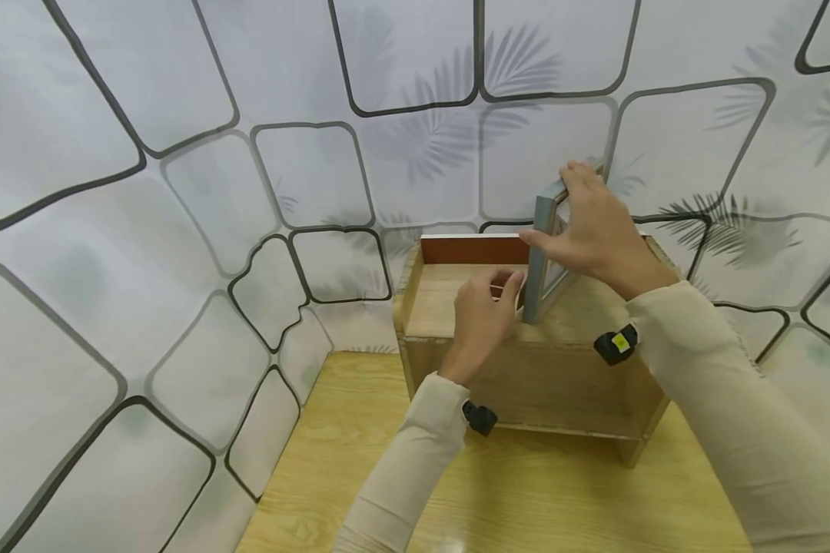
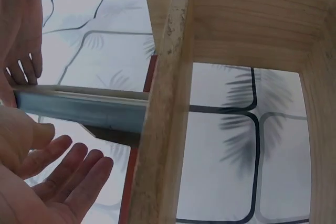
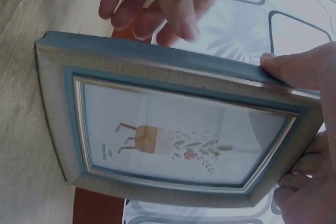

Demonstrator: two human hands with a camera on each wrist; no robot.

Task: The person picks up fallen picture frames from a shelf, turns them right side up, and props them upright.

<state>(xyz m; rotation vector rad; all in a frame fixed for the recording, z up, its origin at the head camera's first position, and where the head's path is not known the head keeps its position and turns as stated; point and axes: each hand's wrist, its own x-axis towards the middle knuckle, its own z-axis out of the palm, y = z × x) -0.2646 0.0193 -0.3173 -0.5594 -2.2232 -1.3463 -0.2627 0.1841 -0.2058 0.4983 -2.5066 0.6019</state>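
Note:
A picture frame (image 1: 536,257) with blue-grey edges stands on the top of a small wooden shelf (image 1: 546,384). My right hand (image 1: 598,230) grips its upper part, the thumb on the side edge and the fingers over the top. In the right wrist view the frame's front (image 3: 184,129) shows a plant in a legged pot. Just behind the frame is my left hand (image 1: 480,319), palm turned up in its wrist view, fingers loosely bent and holding nothing. A dark strip (image 2: 113,136) juts from the frame's back near these fingertips.
A reddish-brown board (image 1: 470,250) with a white upper edge runs along the back of the shelf top. Beneath the shelf lies a yellow wood-grain table (image 1: 346,430). Cloth-like walls (image 1: 304,177) patterned with dark rounded outlines and leaves close in the back and left.

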